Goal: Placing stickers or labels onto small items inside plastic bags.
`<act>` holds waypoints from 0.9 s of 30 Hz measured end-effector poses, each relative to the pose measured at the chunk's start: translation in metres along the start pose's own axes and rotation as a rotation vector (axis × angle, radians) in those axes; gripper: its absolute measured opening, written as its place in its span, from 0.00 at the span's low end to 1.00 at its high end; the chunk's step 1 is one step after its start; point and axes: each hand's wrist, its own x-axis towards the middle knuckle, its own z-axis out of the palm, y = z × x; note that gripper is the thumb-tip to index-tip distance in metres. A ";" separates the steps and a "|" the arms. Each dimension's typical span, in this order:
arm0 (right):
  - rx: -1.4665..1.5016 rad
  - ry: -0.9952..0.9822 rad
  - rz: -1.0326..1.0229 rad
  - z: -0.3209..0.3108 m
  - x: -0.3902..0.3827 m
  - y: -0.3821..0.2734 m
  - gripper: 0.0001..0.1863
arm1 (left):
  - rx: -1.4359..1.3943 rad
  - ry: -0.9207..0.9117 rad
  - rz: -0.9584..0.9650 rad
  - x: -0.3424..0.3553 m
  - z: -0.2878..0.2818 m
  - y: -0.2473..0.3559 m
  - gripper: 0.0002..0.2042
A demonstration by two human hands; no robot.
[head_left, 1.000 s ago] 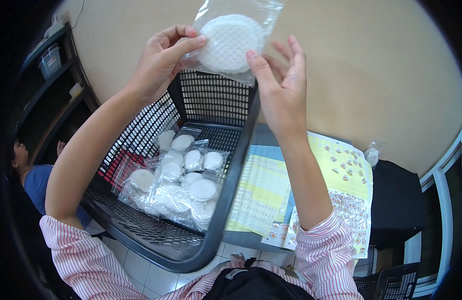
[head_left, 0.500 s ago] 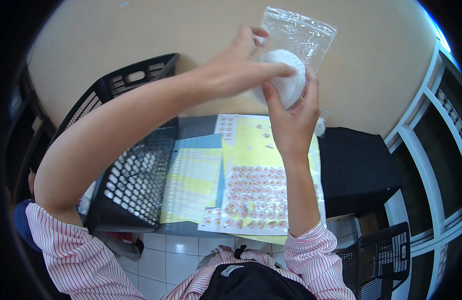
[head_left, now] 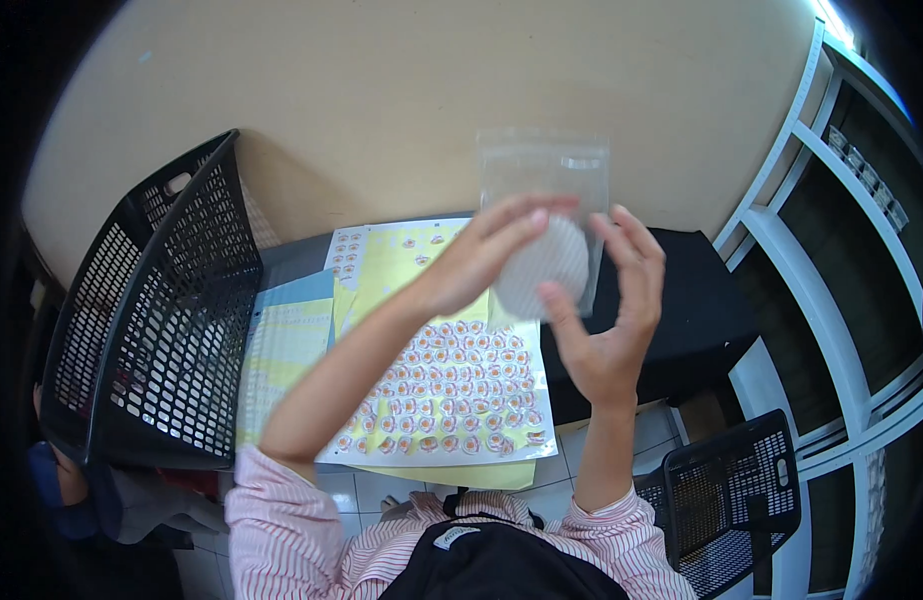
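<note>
A clear zip bag [head_left: 544,172] is held up in front of me, over the right edge of the sheets. Inside its lower half lies a white, round, ribbed pad or a stack of pads [head_left: 550,268]. My right hand [head_left: 614,335] grips the bag from the right, its thumb on the pad and its fingers spread along the side. From the left, my left hand [head_left: 492,250] reaches across the bag's face with fingers stretched out, slightly blurred. Below the hands lies a white-and-yellow sheet [head_left: 387,235] bearing rows of small round orange-and-white stickers [head_left: 452,385].
At the left stands a large black perforated basket [head_left: 172,330]. Blue and yellow papers [head_left: 297,320] lie on the grey table beside it. A black-covered box [head_left: 682,310] is to the right, with another black basket [head_left: 732,500] lower. White shelving [head_left: 832,270] lines the right.
Both hands and the bag have come down and nearer to me. My left thumb no longer presses the pad's front; the fingers now stretch across the bag. The view has shifted too.
</note>
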 end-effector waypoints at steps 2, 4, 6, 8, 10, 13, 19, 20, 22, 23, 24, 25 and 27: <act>0.160 0.062 0.244 -0.009 -0.010 0.022 0.24 | 0.120 -0.019 0.002 -0.015 0.017 -0.013 0.20; 0.610 0.020 0.485 -0.008 -0.017 0.024 0.18 | 0.018 -0.031 -0.039 -0.036 0.031 -0.019 0.18; 0.801 -0.063 0.619 -0.004 -0.024 0.021 0.11 | -0.107 -0.003 -0.058 -0.051 0.039 -0.033 0.15; 0.826 -0.101 0.639 -0.002 -0.034 0.020 0.10 | -0.105 0.051 -0.053 -0.063 0.042 -0.036 0.14; 0.861 -0.123 0.633 0.002 -0.037 0.018 0.06 | -0.015 0.145 -0.002 -0.069 0.041 -0.040 0.14; 0.841 -0.229 0.672 0.004 -0.041 0.012 0.06 | -0.086 0.379 0.004 -0.082 0.038 -0.033 0.15; 0.871 -0.137 0.617 0.026 -0.050 -0.022 0.05 | -0.104 0.439 0.112 -0.092 0.021 -0.021 0.03; 0.867 -0.129 0.622 0.029 -0.051 -0.022 0.05 | -0.094 0.421 0.114 -0.096 0.018 -0.024 0.03; 0.782 -0.160 0.513 0.031 -0.053 -0.023 0.04 | -0.089 0.399 0.105 -0.104 0.014 -0.024 0.04; 0.776 -0.154 0.522 0.033 -0.056 -0.026 0.04 | -0.060 0.405 0.110 -0.106 0.011 -0.023 0.03; 0.764 -0.145 0.516 0.035 -0.056 -0.030 0.04 | -0.030 0.411 0.119 -0.108 0.008 -0.022 0.03; 0.751 -0.136 0.509 0.037 -0.057 -0.033 0.04 | -0.034 0.406 0.116 -0.110 0.005 -0.020 0.03; 0.726 -0.137 0.482 0.041 -0.059 -0.039 0.04 | 0.094 0.413 0.176 -0.114 0.000 -0.018 0.03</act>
